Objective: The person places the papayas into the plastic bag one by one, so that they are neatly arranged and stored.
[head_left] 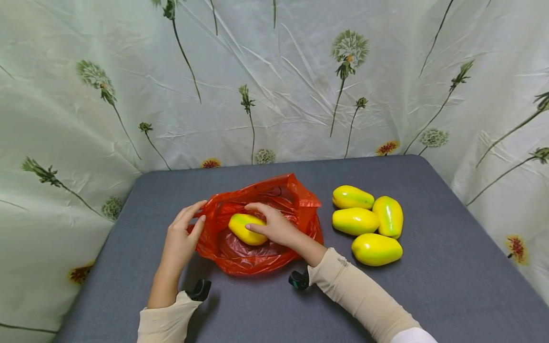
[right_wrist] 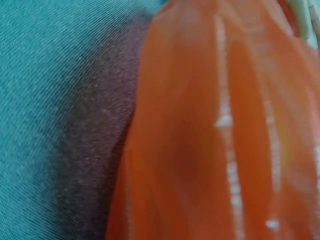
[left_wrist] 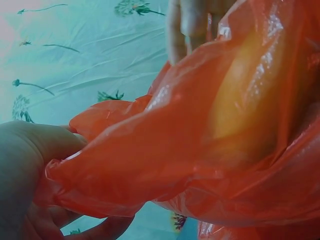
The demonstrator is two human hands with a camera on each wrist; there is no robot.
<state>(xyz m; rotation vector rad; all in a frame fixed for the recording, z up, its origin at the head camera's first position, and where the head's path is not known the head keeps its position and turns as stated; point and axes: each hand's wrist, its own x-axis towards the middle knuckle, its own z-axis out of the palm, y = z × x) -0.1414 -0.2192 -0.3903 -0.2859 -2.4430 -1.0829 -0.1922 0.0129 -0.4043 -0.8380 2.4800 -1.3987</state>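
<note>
A red plastic bag (head_left: 253, 266) lies with its mouth spread wide on the grey table. Inside it is a yellow-green papaya-like fruit (head_left: 245, 229), with the right hand (head_left: 274, 227) curled over its right end, thumb in front and fingers behind. The left hand (head_left: 182, 238) pinches the bag's left edge; in the left wrist view the left hand (left_wrist: 30, 170) has the red film (left_wrist: 145, 160) between thumb and fingers, and the fruit (left_wrist: 245, 95) shows blurred through it. In the right wrist view the bag (right_wrist: 200, 125) hides the right hand.
Several yellow-green fruits (head_left: 355, 221) lie in a group on the table (head_left: 257, 314), to the right of the bag. A pale curtain (head_left: 291, 95) with a dandelion print hangs behind the table and at its sides. Dark wrist cameras (head_left: 299, 280) sit on both wrists.
</note>
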